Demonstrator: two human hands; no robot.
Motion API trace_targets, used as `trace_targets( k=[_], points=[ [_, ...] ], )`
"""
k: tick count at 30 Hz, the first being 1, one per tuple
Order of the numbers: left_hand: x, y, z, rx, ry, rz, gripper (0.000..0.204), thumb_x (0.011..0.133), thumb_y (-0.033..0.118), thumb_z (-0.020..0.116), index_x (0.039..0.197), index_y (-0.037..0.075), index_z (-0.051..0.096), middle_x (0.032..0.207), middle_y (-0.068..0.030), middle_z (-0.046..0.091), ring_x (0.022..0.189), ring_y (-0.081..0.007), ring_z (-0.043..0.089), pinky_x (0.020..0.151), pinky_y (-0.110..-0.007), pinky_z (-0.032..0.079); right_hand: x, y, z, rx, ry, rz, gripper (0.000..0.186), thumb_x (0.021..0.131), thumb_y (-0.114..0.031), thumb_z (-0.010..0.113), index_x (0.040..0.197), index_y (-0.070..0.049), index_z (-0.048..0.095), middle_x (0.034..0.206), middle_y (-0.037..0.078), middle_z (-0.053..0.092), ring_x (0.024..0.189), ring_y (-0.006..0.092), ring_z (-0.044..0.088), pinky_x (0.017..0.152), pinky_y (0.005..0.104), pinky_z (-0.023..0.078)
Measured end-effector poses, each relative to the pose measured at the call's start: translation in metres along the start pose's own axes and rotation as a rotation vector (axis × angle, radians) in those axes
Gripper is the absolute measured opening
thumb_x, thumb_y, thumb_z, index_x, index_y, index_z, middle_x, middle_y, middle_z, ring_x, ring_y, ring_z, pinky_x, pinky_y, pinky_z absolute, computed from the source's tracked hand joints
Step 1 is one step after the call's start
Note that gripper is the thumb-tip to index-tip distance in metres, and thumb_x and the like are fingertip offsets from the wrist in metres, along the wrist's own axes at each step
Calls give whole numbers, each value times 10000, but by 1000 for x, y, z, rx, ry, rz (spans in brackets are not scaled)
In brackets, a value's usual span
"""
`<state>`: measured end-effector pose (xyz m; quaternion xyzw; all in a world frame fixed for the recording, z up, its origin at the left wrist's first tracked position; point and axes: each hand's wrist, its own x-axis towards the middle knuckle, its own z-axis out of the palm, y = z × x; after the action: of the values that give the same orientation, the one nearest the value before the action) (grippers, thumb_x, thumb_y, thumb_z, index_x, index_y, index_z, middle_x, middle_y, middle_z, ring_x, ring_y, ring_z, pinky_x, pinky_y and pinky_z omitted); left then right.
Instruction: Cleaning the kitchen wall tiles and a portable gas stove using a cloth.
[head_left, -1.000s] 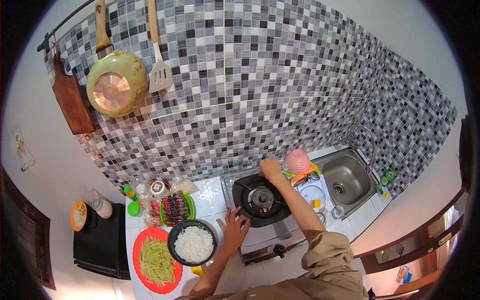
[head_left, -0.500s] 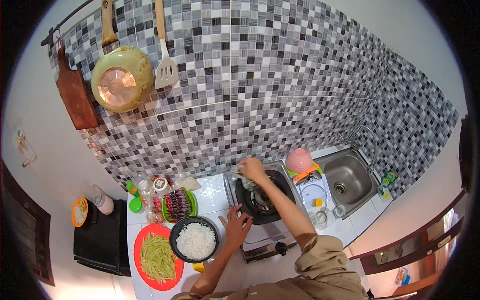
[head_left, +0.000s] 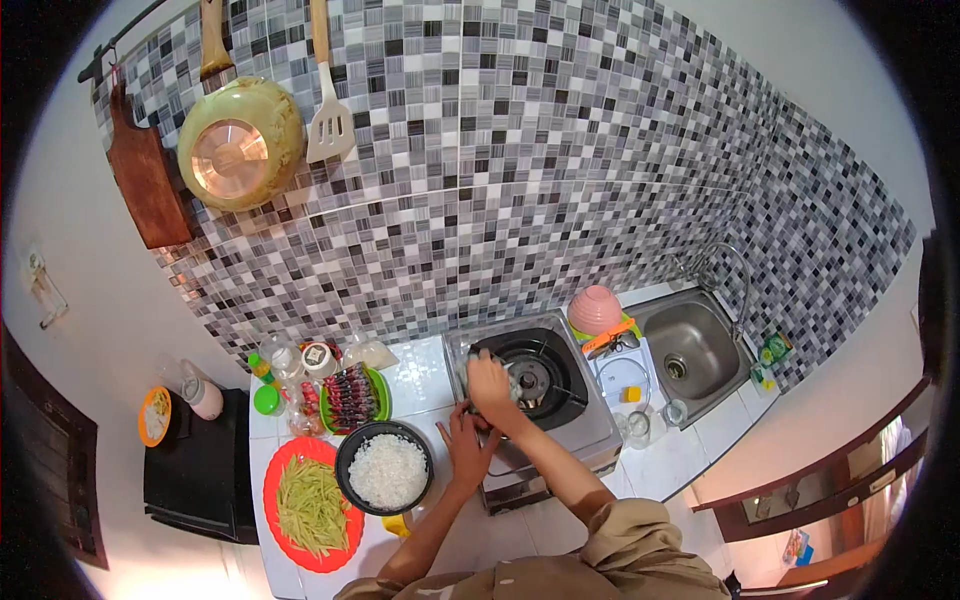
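Note:
My right hand is closed on a greyish cloth, pressed to the left side of the gas stove. Most of the cloth is hidden under the hand. Just in front of it, my left hand lies at the stove's front left edge with its fingers spread, holding nothing. To the right of both hands is the round metal burner in its black pan support.
Left of the stove stand a black bowl of white rice, a red plate of pale green strips and a green basket of sachets. On the right are a pink bowl, an orange-handled knife, glasses and a sink.
My right hand has drawn the cloth from the stove's back left corner toward me, close to my left hand. My left hand has barely moved. The view has shifted slightly.

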<state>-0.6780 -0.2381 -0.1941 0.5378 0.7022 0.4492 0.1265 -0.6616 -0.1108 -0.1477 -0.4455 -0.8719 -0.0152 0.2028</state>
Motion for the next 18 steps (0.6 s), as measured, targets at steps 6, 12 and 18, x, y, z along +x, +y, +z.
trace_targets(
  k=[6,12,18],
  points=[
    [1,1,4,-152,129,-69,733,717,215,700,1279,-5,284,1199,-151,390,1171,-305,363,1038,-542,105,-3,-15,-2,-49,-82,25,116,744,-90,574,722,-64,685,780,137,620,716,278,654,569,337,540],
    [0,-5,19,-395,288,-118,898,679,185,719,1347,-48,166,1270,-208,320,1197,-347,317,1040,-495,119,-5,-27,6,-150,-65,102,106,726,-108,580,723,-56,673,811,148,604,725,277,640,554,337,539],
    [-1,-11,23,-356,290,-94,865,692,104,717,1327,-7,140,1269,-168,275,1188,-283,333,986,-406,302,-3,-30,13,-188,-45,166,118,710,-108,582,726,-78,695,778,102,584,706,245,608,545,288,511]
  ],
)
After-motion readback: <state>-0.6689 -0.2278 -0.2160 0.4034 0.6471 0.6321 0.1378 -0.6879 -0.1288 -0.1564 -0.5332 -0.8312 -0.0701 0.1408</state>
